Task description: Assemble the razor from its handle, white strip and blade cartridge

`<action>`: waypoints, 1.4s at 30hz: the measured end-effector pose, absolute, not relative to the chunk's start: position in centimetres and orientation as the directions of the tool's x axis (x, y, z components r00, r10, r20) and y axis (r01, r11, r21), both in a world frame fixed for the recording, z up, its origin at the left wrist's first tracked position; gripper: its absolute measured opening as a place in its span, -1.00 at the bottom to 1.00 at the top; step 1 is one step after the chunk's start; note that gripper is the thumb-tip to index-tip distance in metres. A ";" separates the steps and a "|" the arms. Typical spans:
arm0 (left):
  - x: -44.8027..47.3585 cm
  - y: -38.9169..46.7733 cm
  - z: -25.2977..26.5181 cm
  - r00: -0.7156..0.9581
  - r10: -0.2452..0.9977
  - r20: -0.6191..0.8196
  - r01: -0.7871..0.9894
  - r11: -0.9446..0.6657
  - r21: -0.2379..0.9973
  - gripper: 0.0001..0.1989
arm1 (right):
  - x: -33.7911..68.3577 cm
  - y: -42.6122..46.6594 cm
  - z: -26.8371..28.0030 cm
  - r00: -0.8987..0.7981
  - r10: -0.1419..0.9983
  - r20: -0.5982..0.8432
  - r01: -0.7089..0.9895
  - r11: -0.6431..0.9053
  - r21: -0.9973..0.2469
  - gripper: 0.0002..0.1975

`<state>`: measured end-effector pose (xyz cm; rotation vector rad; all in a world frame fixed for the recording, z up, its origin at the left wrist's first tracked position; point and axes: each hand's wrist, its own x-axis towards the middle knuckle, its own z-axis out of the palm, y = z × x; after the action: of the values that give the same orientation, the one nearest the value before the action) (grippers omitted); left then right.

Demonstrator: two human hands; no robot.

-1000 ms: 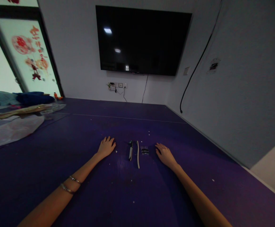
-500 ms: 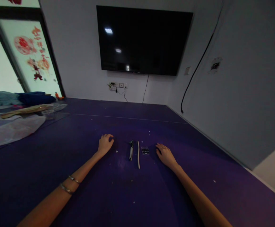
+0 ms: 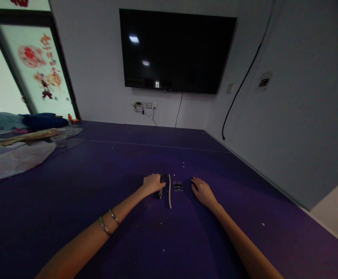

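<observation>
A slim black-and-grey hand tool [image 3: 160,193] lies on the purple surface, its upper part covered by my left hand [image 3: 153,183]. The fingers of that hand curl over the tool and the thumb reaches across it. Just to the right is a pale, slightly bent strip like a length of cable [image 3: 169,193]. Beside the strip sits a small clear packet with dark pieces inside [image 3: 178,186]. My right hand [image 3: 202,190] rests palm down to the right of the packet, fingers stretched out, touching only the surface.
White scraps dot the purple surface [image 3: 122,248]. Clear plastic sheeting [image 3: 23,159] and folded cloths [image 3: 45,121] are piled at the far left. A television [image 3: 177,50] hangs on the back wall, and a black cable [image 3: 241,83] dangles along the right wall.
My left hand has moved right and closed over the black-and-grey tool. The right hand, pale strip and packet have stayed in place.
</observation>
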<state>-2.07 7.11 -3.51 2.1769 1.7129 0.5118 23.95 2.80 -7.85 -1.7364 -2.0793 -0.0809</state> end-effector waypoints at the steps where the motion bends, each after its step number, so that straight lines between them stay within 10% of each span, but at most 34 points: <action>1: -1.7 7.1 -3.6 0.205 0.975 0.081 0.860 -0.219 0.462 -0.78 | 23.9 2.8 -7.9 -0.126 0.925 0.358 0.951 0.216 -0.223 -0.61; 12: -1.5 7.5 -3.7 0.172 0.984 0.039 0.760 -0.158 0.630 -0.81 | 23.9 2.8 -7.7 -0.137 0.926 0.351 0.953 0.220 -0.209 -0.60; 24: -5.2 9.3 -2.3 0.225 0.930 -0.291 0.260 0.230 0.938 -0.76 | 23.9 2.7 -7.8 -0.128 0.921 0.369 0.948 0.223 -0.229 -0.61; 42: -6.1 10.4 -3.1 0.340 0.736 -0.585 -0.120 0.651 0.749 -0.64 | 24.2 3.2 -8.2 -0.134 0.919 0.371 0.946 0.229 -0.228 -0.61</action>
<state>-6.10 10.41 -3.10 0.6708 1.0903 0.6147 24.24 3.16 -8.17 -1.7139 -2.0794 -0.0850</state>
